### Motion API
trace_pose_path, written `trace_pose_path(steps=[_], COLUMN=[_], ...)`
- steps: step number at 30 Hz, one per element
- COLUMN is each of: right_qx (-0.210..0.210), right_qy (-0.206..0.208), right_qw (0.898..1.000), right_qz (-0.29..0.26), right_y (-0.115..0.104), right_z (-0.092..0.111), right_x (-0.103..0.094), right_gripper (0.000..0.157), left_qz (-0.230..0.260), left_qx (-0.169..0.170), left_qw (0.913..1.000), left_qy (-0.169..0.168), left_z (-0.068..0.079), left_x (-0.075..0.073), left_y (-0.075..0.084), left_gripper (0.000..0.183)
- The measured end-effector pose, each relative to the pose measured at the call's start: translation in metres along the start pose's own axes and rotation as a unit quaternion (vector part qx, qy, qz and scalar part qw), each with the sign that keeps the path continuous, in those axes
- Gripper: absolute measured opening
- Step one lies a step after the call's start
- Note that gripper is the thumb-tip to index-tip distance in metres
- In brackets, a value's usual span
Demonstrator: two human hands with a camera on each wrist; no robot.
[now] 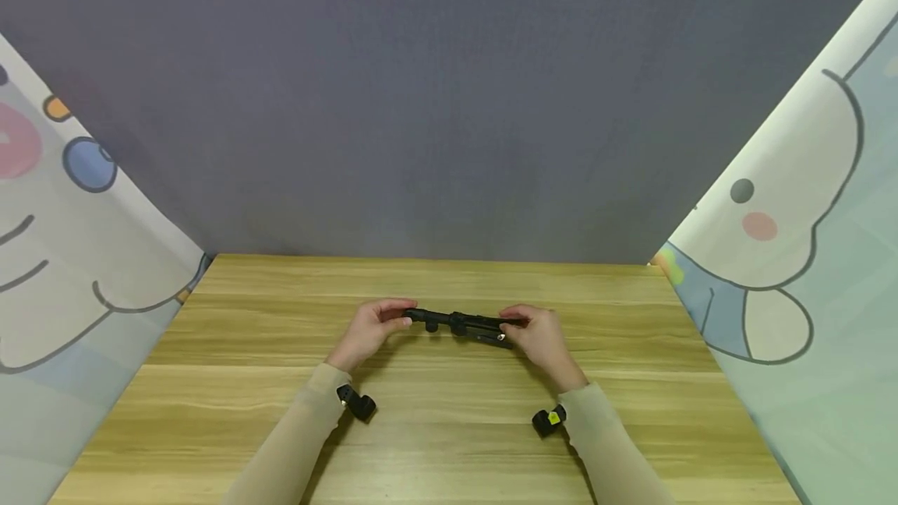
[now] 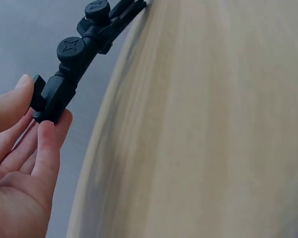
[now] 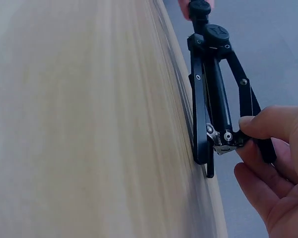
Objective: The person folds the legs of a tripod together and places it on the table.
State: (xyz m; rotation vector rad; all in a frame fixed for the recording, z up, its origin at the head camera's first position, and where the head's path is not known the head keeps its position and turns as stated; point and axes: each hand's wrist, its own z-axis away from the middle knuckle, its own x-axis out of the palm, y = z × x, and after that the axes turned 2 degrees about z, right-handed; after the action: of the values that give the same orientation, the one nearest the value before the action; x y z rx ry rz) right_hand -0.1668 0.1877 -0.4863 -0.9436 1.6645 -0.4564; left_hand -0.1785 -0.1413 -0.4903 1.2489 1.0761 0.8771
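Observation:
A small black tripod (image 1: 458, 324) lies crosswise between my two hands, held over the table. My left hand (image 1: 366, 331) grips its head end, thumb on one side and fingertips below, as the left wrist view shows. Two round knobs (image 2: 71, 49) with star marks stick out along the column. At the other end my right hand (image 1: 543, 340) pinches one leg (image 3: 243, 82) between thumb and fingers. In the right wrist view the legs are slightly spread around the centre column (image 3: 218, 94), which ends in a silvery metal bracket (image 3: 224, 148).
Under the hands is a wood-grain table (image 1: 449, 427), its far edge against a dark grey panel (image 1: 435, 100). Cartoon-printed sheets (image 1: 772, 209) hang at both sides. Each wrist wears a small black camera (image 1: 358, 404).

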Motion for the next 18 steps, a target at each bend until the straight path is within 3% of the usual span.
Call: trace_pose_path(steps=[11,18], right_qx=[0.003,0.038], right_qy=[-0.018,-0.052], right_qw=[1.0,0.997], right_qz=[-0.018,-0.053], right_y=[-0.0004,0.0053], right_z=[-0.0001,-0.0012], right_x=[0.001,0.0006], right_gripper=[0.017,0.016], left_qz=[-0.046,-0.051], left_qx=[-0.034,-0.039], left_qw=[0.9983,0.9979], left_qy=[-0.006,-0.006], left_z=[0.0,0.0011], left_x=[0.0013,0.0022], left_y=[-0.007,-0.0062], left_gripper=[0.031,0.032])
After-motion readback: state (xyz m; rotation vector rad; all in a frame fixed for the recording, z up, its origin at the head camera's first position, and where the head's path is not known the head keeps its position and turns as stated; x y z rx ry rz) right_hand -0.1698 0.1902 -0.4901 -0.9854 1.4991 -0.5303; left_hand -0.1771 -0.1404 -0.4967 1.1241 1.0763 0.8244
